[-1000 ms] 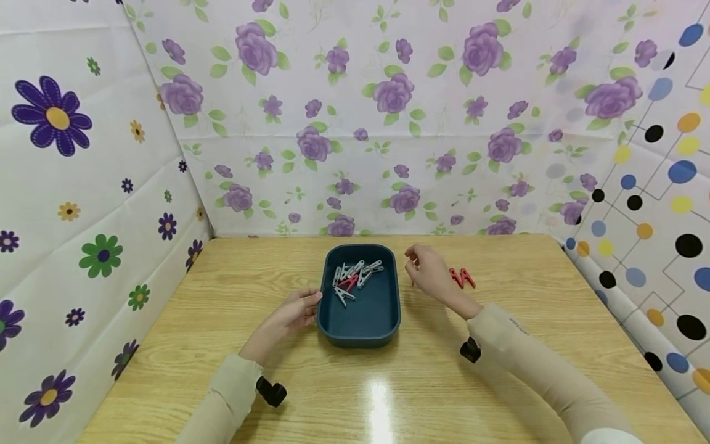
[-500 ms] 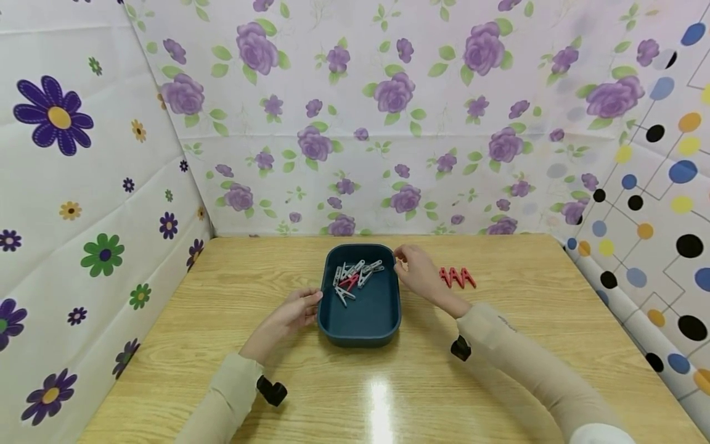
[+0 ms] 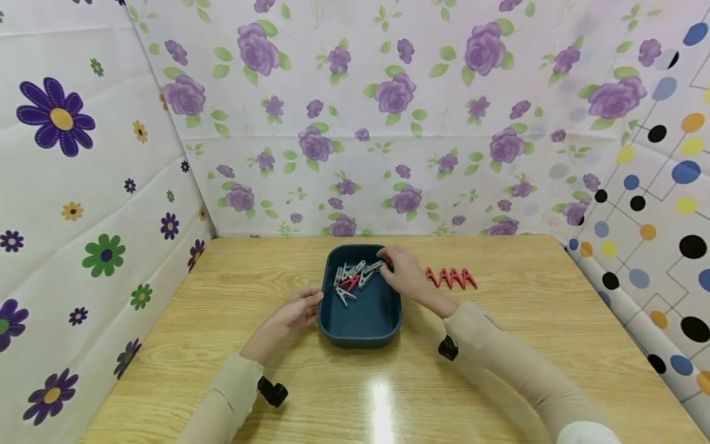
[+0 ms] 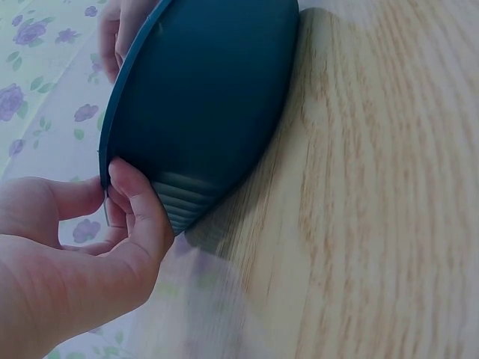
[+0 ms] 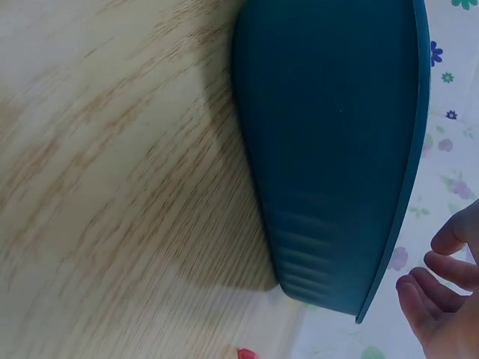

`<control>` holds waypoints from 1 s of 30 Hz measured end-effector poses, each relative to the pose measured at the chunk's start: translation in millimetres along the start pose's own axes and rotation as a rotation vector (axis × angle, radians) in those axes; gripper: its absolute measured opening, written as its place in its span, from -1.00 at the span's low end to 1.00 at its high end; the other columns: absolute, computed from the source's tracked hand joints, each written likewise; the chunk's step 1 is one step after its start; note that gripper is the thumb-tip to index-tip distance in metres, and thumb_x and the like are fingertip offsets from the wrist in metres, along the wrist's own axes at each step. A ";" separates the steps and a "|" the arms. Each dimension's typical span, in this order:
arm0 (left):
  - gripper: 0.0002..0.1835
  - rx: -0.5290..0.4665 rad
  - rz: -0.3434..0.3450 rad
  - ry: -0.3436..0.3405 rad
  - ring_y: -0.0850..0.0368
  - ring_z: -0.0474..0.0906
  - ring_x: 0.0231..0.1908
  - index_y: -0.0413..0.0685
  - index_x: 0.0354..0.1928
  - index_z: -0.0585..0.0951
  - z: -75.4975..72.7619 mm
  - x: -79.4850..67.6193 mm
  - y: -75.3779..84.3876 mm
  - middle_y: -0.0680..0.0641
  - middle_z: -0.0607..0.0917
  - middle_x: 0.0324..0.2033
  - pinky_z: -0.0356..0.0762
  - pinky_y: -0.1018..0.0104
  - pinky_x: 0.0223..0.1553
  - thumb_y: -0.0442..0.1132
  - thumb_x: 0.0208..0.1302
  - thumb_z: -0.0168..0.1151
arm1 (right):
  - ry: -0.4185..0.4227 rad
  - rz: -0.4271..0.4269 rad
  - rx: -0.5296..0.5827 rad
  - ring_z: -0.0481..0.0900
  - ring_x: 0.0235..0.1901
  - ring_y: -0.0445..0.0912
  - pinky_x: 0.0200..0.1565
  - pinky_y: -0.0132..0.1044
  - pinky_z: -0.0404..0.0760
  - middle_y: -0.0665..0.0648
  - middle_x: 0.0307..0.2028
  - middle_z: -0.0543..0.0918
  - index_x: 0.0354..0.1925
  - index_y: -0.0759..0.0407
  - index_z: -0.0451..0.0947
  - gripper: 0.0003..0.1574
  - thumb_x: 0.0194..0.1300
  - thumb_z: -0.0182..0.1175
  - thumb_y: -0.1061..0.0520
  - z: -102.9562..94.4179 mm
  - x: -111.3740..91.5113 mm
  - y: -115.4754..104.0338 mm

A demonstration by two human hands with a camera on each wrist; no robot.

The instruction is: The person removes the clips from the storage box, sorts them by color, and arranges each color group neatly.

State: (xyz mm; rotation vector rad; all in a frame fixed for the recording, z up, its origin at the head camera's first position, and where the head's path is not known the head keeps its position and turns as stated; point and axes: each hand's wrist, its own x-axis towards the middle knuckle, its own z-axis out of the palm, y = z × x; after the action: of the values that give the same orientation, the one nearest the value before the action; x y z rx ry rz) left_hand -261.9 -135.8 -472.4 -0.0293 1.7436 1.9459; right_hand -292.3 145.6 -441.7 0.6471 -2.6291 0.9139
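Note:
My left hand (image 3: 296, 309) pinches the left rim of a dark blue plastic bin (image 3: 360, 324), thumb on one side and fingers on the other, as the left wrist view shows. Inside, toward the back, lie several white clothespins (image 3: 344, 295) and a red clothespin (image 3: 350, 282). My right hand (image 3: 407, 271) reaches across the bin's right rim, its fingertips over the back right of the inside. In the right wrist view that hand's fingers (image 5: 441, 265) are loosely bent, with nothing between them.
Just right of the bin, several red clothespins (image 3: 454, 278) lie in a row on the wooden table (image 3: 266, 265). Behind the table hangs a flowered cloth (image 3: 344, 154), with patterned cloths at both sides.
My right hand has moved left from the table beside the bin to over its right rim, uncovering more of the red clothespin row. My left hand stays at the left rim.

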 end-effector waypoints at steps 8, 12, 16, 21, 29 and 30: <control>-0.69 0.001 0.001 0.020 0.27 0.55 -0.42 -0.29 0.12 0.35 -1.1 1.1 -1.7 0.07 0.62 -0.39 0.52 0.45 -0.38 -0.24 0.49 -0.01 | -0.097 -0.017 -0.006 0.60 -0.07 0.05 -0.05 -0.08 0.62 0.29 0.03 0.60 0.09 0.25 0.50 -0.64 0.32 0.13 0.27 8.0 3.1 -3.7; -0.70 0.000 0.001 0.017 0.28 0.55 -0.43 -0.28 0.11 0.35 -1.3 0.0 -2.2 0.07 0.63 -0.40 0.52 0.45 -0.38 -0.23 0.49 0.00 | -0.146 -0.029 -0.041 0.60 -0.03 0.09 -0.03 -0.06 0.61 0.28 0.03 0.59 0.09 0.30 0.50 -0.62 0.30 0.17 0.25 12.7 3.3 -3.1; -0.70 0.003 -0.004 0.013 0.29 0.54 -0.43 -0.29 0.12 0.34 -1.8 -1.0 -2.5 0.08 0.62 -0.40 0.52 0.46 -0.38 -0.24 0.49 -0.01 | -0.205 -0.005 -0.077 0.59 0.00 0.09 0.00 -0.05 0.60 0.28 0.02 0.58 0.08 0.31 0.50 -0.61 0.29 0.20 0.23 17.7 4.5 -3.6; -0.68 0.004 0.005 0.004 0.27 0.54 -0.41 -0.30 0.13 0.33 -2.1 0.5 -2.7 0.07 0.62 -0.38 0.52 0.45 -0.37 -0.23 0.49 -0.01 | -0.275 0.011 -0.096 0.57 0.03 0.08 0.03 -0.06 0.59 0.29 0.01 0.59 0.08 0.31 0.52 -0.61 0.29 0.21 0.25 22.3 8.9 -7.3; -0.65 0.019 -0.001 0.014 0.26 0.54 -0.39 -0.32 0.16 0.32 -0.6 0.5 -1.5 0.06 0.63 -0.38 0.52 0.46 -0.38 -0.23 0.49 -0.01 | -0.376 -0.023 -0.102 0.55 0.07 0.10 0.13 0.00 0.51 0.30 0.03 0.60 0.09 0.34 0.52 -0.61 0.29 0.20 0.25 26.8 16.3 -13.3; -0.65 0.018 0.001 0.012 0.26 0.54 -0.39 -0.32 0.17 0.31 -0.9 0.5 -1.7 0.07 0.63 -0.38 0.52 0.46 -0.38 -0.23 0.49 -0.01 | -0.387 -0.039 -0.099 0.55 0.07 0.10 0.15 0.02 0.49 0.30 0.03 0.61 0.08 0.34 0.53 -0.61 0.29 0.20 0.26 28.0 17.2 -13.3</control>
State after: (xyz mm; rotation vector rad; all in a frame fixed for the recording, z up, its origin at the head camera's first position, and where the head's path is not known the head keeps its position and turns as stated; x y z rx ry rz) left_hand -262.0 -136.4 -474.3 -0.0337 1.7691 1.9337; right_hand -303.7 113.0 -449.3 0.9259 -2.9608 0.6991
